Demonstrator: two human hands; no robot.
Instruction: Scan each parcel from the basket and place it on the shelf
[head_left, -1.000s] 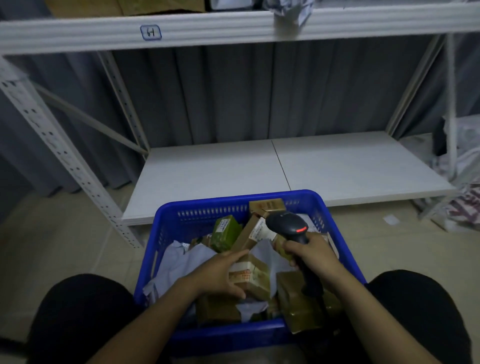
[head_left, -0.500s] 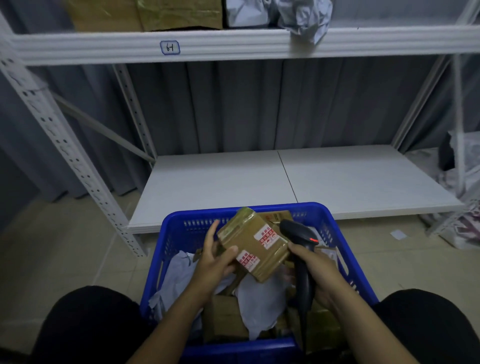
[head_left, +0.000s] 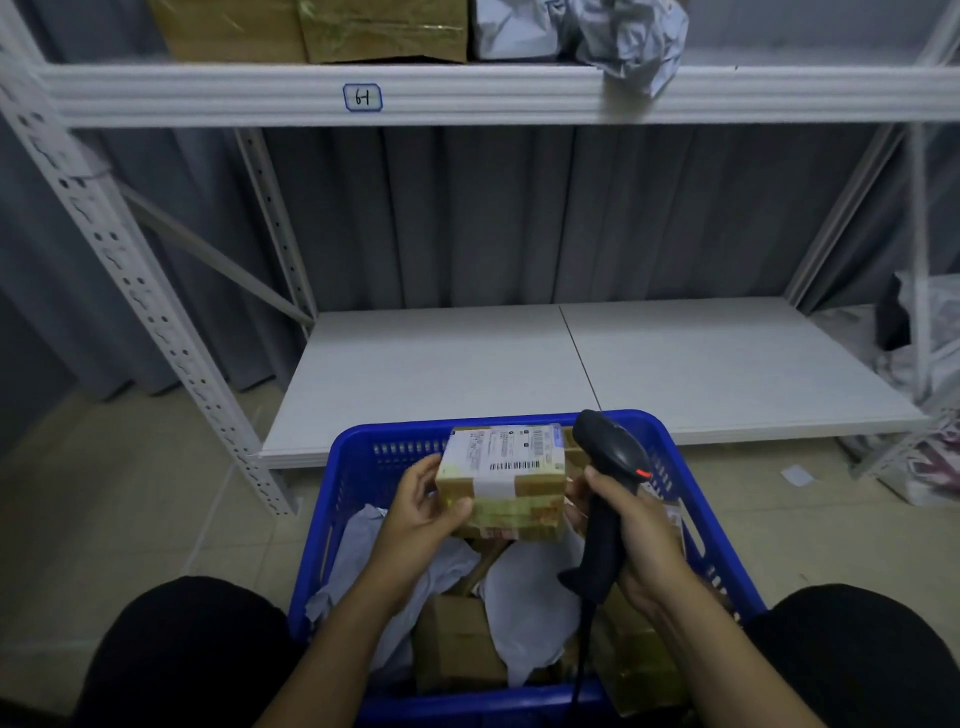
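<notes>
From the head view, the lower shelf (head_left: 467, 374) is a pale board with a seam down its middle. Its front edge runs just behind the far rim of the blue basket (head_left: 363, 447), and its whole surface lies bare from the left corner at the perforated upright (head_left: 130, 291) to the right corner. Above it there is tall open room under the upper shelf (head_left: 519, 96), whose front beam carries a small tag (head_left: 362, 97). Brown boxes (head_left: 384, 31) and a crumpled grey bag (head_left: 631, 41) sit along that upper edge — the bag hangs over it.

The parcel (head_left: 506, 478), a taped brown box with its barcode label facing up, is held above the basket's far half, between the two hands. The left hand (head_left: 423, 512) grips its left end, thumb on the near face and fingers behind. The right hand (head_left: 631, 530) is curled round the handle of the black scanner (head_left: 608, 457), just beside the parcel's right end, with the scanner head tilted over the label's corner. More boxes (head_left: 457, 639) and grey bags (head_left: 530, 597) lie in the basket below.
</notes>
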